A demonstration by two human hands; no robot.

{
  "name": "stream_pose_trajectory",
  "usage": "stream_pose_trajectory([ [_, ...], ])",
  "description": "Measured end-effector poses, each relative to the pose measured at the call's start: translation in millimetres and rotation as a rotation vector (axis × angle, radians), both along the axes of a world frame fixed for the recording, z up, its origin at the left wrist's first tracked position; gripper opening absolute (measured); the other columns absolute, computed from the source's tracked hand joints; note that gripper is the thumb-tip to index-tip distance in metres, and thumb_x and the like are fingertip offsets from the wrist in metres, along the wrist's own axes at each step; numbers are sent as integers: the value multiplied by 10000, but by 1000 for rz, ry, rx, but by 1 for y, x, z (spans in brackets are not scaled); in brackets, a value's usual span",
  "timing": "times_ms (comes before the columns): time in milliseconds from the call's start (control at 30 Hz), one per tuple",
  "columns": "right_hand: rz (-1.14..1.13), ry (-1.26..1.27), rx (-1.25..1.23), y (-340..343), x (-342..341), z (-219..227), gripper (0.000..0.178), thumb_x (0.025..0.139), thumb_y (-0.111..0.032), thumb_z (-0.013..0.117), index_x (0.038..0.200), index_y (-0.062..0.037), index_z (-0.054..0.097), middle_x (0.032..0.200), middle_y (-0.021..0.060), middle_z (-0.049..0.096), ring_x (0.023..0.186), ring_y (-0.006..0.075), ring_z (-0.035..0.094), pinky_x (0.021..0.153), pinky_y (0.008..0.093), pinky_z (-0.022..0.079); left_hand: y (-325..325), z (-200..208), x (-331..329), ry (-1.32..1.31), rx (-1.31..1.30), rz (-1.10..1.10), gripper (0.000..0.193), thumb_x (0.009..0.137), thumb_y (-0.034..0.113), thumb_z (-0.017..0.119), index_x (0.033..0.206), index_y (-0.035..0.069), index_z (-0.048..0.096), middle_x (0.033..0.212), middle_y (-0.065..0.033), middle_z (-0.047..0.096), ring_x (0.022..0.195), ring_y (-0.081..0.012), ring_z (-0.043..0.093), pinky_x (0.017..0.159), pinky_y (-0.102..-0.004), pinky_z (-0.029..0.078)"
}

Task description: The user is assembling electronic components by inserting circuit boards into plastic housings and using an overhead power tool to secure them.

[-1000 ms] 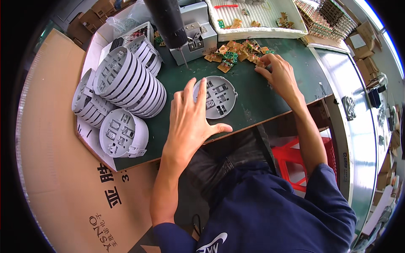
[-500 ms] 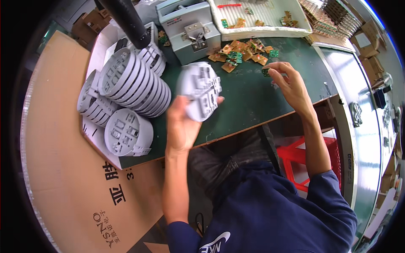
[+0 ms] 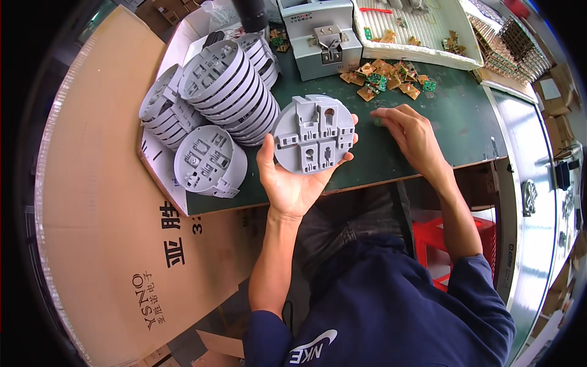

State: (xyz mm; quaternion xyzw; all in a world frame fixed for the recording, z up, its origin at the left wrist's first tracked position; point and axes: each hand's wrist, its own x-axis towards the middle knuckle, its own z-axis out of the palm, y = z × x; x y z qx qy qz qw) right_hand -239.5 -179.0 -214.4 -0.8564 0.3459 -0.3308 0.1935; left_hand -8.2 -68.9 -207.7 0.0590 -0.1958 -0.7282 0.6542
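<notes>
My left hand (image 3: 292,191) grips a round grey plastic housing (image 3: 315,134) from below, thumb on its left edge and fingertips at its right. Moulded slots and cut-outs cover the face turned up to me. Just right of it, my right hand (image 3: 417,139) hovers over the green bench, thumb and fingers pinched on a small green circuit board (image 3: 378,122), mostly covered by the fingertips. Beyond that hand lies a loose pile of small brown and green circuit boards (image 3: 391,79).
Tall stacks of grey round housings (image 3: 235,92) stand at the left, with a single housing (image 3: 208,162) in front. A grey metal machine (image 3: 324,46) and a white foam tray (image 3: 422,56) line the back. A red stool (image 3: 431,235) is below the bench.
My left hand has swung right, turning the housing so its slotted face shows squarely. The right hand has come slightly nearer to it, lower in the picture. The whole view has shifted.
</notes>
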Motion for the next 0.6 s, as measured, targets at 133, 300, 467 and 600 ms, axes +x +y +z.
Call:
stream_pose_trajectory([
  [133,-28,92,-87,1,-2,0,254,954,-63,684,1205,-63,725,984,134,654,909,322,653,795,406,529,4,2,1,-88,-15,32,933,942,691,515,1589,42,339,1551,-377,379,1349,-481,515,1028,-523,504],
  [300,-57,109,-192,0,-7,1,279,928,-39,705,1205,-63,721,1058,123,654,941,330,647,817,431,535,1,1,4,-188,-76,42,923,937,674,544,1571,25,374,1554,-335,412,1345,-451,528,1039,-496,488],
  [467,-60,23,-86,-2,-12,4,352,903,-4,721,1248,-69,710,1076,122,684,932,297,669,819,389,552,1,5,3,-1758,-270,609,761,848,415,762,1475,42,547,1554,-221,452,1389,-357,487,1128,-472,404],
  [600,-55,-126,394,-5,-19,14,460,895,38,725,1340,-48,653,1172,79,714,1041,165,683,926,314,552,-3,-10,-13,-2233,-309,717,805,754,317,864,1451,50,562,1571,-259,393,1429,-443,371,1174,-524,323],
])
